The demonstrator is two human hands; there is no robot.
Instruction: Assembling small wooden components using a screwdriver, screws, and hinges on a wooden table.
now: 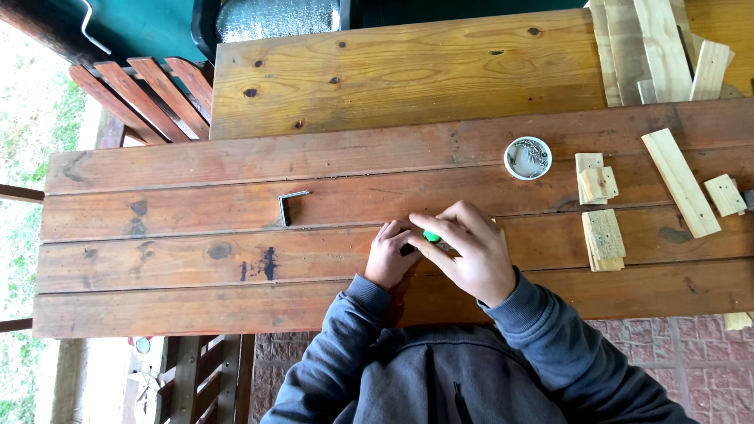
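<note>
On the bench [157, 271], well to the left of both hands, a small L-shaped metal bracket [292, 206] lies flat by itself. The left hand [390, 255] is curled, fingertips pressed down at the plank seam; what it pins there is hidden. Touching it, the right hand [467, 251] is closed around a green-handled tool [431, 235], of which only the green tip shows between the fingers. Because the two hands are bunched so tightly, a slip of the tool could jab the left fingertips, in my judgement. Up and to the right of the right hand, a white dish of screws [528, 158] sits near enough for an elbow swing to tip it. Farther right lie small wood offcuts [603, 234].
</note>
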